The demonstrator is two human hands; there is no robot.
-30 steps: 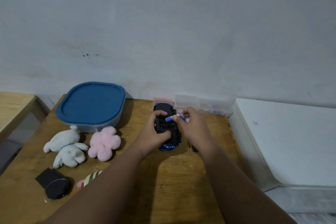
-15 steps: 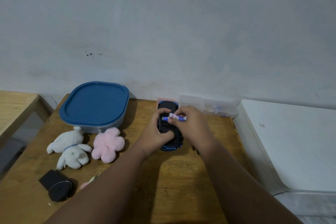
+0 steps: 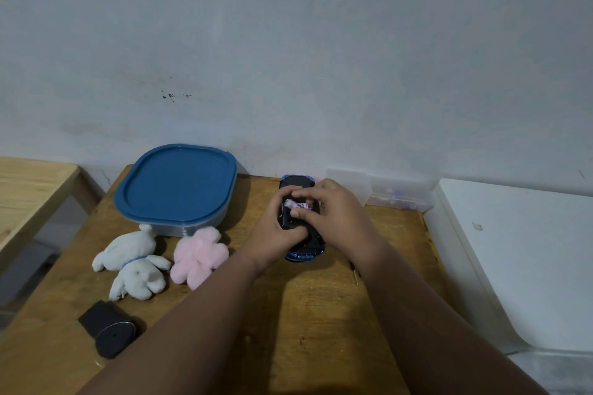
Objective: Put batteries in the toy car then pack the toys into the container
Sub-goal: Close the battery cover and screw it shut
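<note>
A blue and black toy car (image 3: 296, 183) lies upside down on the wooden table (image 3: 321, 314), near the back wall. My left hand (image 3: 276, 234) grips the car's left side. My right hand (image 3: 337, 218) presses a purple-and-white battery (image 3: 296, 204) down into the open compartment in the car's underside. The container (image 3: 176, 189), grey with a blue lid on it, stands at the back left. A white plush dog (image 3: 134, 263) and a pink plush flower (image 3: 199, 255) lie in front of the container.
A black round object (image 3: 107, 329) lies at the table's front left. A clear plastic box (image 3: 385, 192) stands against the wall behind my right hand. A thin screwdriver (image 3: 355, 272) lies by my right forearm. A white appliance (image 3: 529, 260) borders the table on the right, a second wooden table (image 3: 29, 196) on the left.
My right hand has lowered the battery from above the car into its compartment. The left hand has kept its hold on the car. The view has shifted slightly.
</note>
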